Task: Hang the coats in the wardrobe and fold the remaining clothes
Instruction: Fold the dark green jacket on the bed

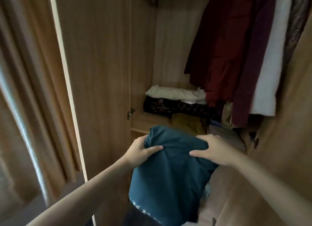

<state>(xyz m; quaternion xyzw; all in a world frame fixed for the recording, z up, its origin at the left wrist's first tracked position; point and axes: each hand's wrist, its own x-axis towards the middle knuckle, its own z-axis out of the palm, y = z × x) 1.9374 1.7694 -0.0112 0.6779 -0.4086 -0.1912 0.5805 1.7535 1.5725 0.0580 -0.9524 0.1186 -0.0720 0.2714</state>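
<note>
Both hands out in front of the open wardrobe (104, 56). Left hand (141, 150) and right hand (213, 150) each grip the far end of a folded teal garment (168, 171), thumbs pressed on top, fingers curled under out of sight. Garment held in the air, near edge hanging down toward the body, far end pointing at the wardrobe shelf (148, 121).

On the shelf, far: a black patterned bundle (158, 106) with a cream folded piece (175, 93) on top. Just right of centre, a mustard-brown item (189, 122) lying low. Hanging at far right: dark red coat (224, 53), purple coat (253, 73), white garment (271, 65), hems reaching down near the shelf clothes.

Judgement: folded piece is on its way to the shelf, placement not yet made.

Risks:
- Grip is only at the far end; the hanging near part may unfold or sag open as it is pushed in, spoiling the fold.
- Sliding it in could catch the mustard-brown item and ruck it up, or nudge the cream piece off the black bundle.
- Right hand passes close under the coat hems; brushing them may drag a coat askew.
- Free shelf space looks tight at near left; the garment could overhang the shelf edge and slip off.
</note>
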